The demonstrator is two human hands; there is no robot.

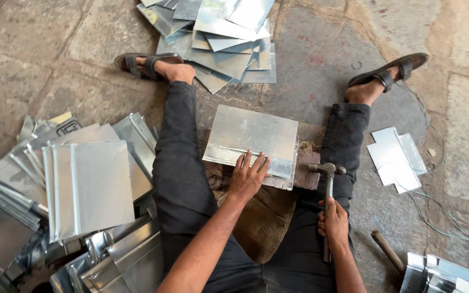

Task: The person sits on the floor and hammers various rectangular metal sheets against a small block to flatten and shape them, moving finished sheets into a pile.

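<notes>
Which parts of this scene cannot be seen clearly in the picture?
- Head view: what lies under the metal sheet is hidden by the sheet itself and the left hand pressing on it.
- The hammer handle's middle is covered by the right hand.
- The sheet stack at the lower right is cut off by the frame edge.
- The wooden handle end is hidden behind that stack.

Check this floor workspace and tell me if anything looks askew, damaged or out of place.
Nothing looks damaged. The left hand presses a metal sheet flat on a block; the right hand holds a hammer upright. The sheet stacks on the floor lie loosely fanned rather than squared, and a thin wire trails nearby.
</notes>
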